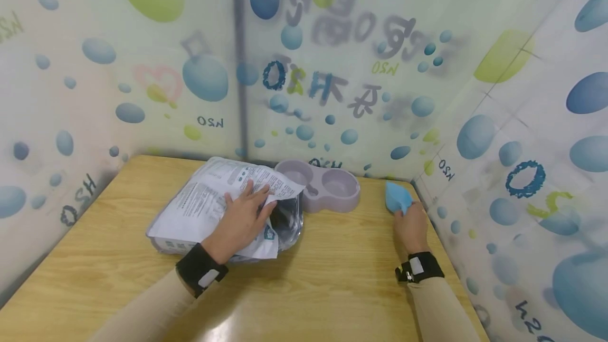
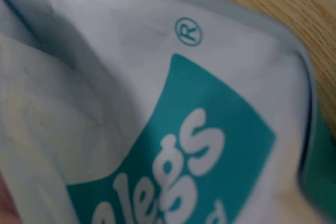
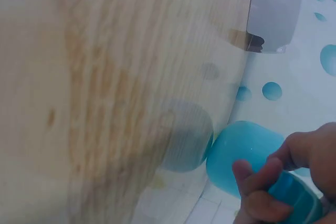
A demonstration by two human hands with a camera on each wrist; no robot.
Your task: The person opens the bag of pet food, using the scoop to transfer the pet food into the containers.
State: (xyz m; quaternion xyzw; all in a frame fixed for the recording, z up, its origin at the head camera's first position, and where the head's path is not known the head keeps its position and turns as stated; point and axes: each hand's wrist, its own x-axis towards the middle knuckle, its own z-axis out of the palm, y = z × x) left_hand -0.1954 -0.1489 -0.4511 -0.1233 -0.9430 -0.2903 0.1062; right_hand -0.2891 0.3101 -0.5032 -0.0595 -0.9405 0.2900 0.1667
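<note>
A large white printed bag (image 1: pixel 199 199) lies on its side on the table, its dark, shiny mouth facing right. My left hand (image 1: pixel 239 220) rests on the bag's top near that mouth, fingers spread. Close up in the left wrist view, the bag (image 2: pixel 205 103) shows a teal logo with white letters. At the table's far right, my right hand (image 1: pixel 412 228) grips the handle of a blue scoop (image 1: pixel 396 196). The right wrist view shows the scoop (image 3: pixel 244 150) with curled fingers (image 3: pixel 262 177) around its handle. What the bag holds is hidden.
A grey-mauve double pet bowl (image 1: pixel 339 207) stands behind the bag's mouth, near the back wall. The wood-grain table (image 1: pixel 328 278) is bounded at the back and sides by walls (image 1: pixel 304 41) with a blue and green bubble print. The right wall is close to my right hand.
</note>
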